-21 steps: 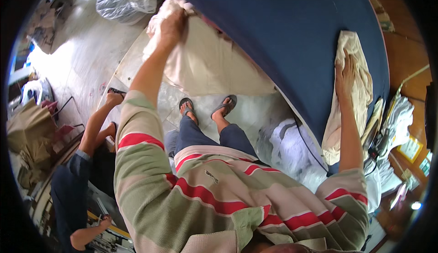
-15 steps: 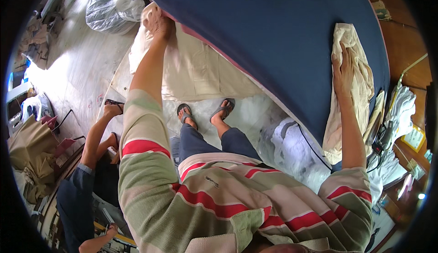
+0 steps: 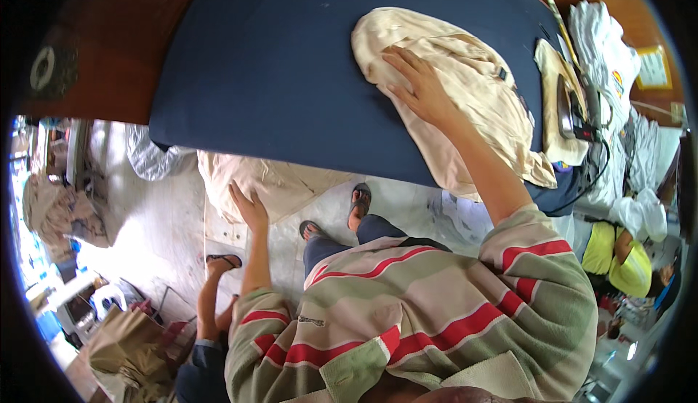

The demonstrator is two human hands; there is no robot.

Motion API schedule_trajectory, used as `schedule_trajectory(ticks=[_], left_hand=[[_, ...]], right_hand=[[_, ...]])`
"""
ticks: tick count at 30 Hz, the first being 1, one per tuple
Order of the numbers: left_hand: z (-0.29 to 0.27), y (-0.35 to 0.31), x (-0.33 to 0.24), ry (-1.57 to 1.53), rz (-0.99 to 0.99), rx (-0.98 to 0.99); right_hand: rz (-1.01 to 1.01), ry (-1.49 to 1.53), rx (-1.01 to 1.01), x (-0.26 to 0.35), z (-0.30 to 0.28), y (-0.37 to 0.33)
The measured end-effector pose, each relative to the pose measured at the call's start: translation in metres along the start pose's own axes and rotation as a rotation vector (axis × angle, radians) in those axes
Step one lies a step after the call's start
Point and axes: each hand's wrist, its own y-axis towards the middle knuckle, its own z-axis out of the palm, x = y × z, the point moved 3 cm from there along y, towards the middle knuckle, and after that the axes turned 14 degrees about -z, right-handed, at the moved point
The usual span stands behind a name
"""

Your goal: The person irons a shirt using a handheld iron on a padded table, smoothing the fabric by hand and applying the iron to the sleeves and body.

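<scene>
A cream garment (image 3: 465, 112) lies partly spread and wrinkled on the navy padded ironing table (image 3: 269, 61). On its upper left part rests my right hand (image 3: 422, 87), fingers stretched out flat. My left hand (image 3: 251, 210) is lower, in front of the table's near edge. Its fingers are extended beside a beige cloth (image 3: 269, 181) that hangs below that edge; whether they touch it I cannot tell. An iron (image 3: 571, 109) stands at the table's right end, by a small cream folded cloth (image 3: 556, 134).
White garments (image 3: 603, 54) hang at the right, with the iron's dark cord near them. Another person's leg (image 3: 209, 297) shows at lower left, and a person in a yellow top (image 3: 629, 265) is at far right. A clear plastic bag (image 3: 149, 152) lies beyond the table's left end.
My view has turned, bringing the iron into sight. My left hand has come away from the beige cloth at the table edge. The cream garment, narrow and bunched before, now lies wider under my right hand.
</scene>
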Motion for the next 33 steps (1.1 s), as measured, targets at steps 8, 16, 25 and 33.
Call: schedule_trajectory(ticks=[8, 16, 25, 33], left_hand=[[-0.002, -0.043, -0.326, -0.154, 0.753, 0.069], [0.142, 0.006, -0.468, 0.453, 0.942, 0.266], [0.03, 0.049, -0.456, -0.115, 0.532, 0.682], [0.015, -0.01, -0.353, 0.24, 0.627, 0.234]], right_hand=[[0.618, -0.102, -0.575, -0.141, -0.121, -0.126], [0.45, -0.226, -0.218, -0.143, -0.117, -0.098], [0.385, 0.489, -0.318, -0.093, -0.189, -0.01], [0.404, 0.129, -0.376, -0.062, -0.097, 0.008]])
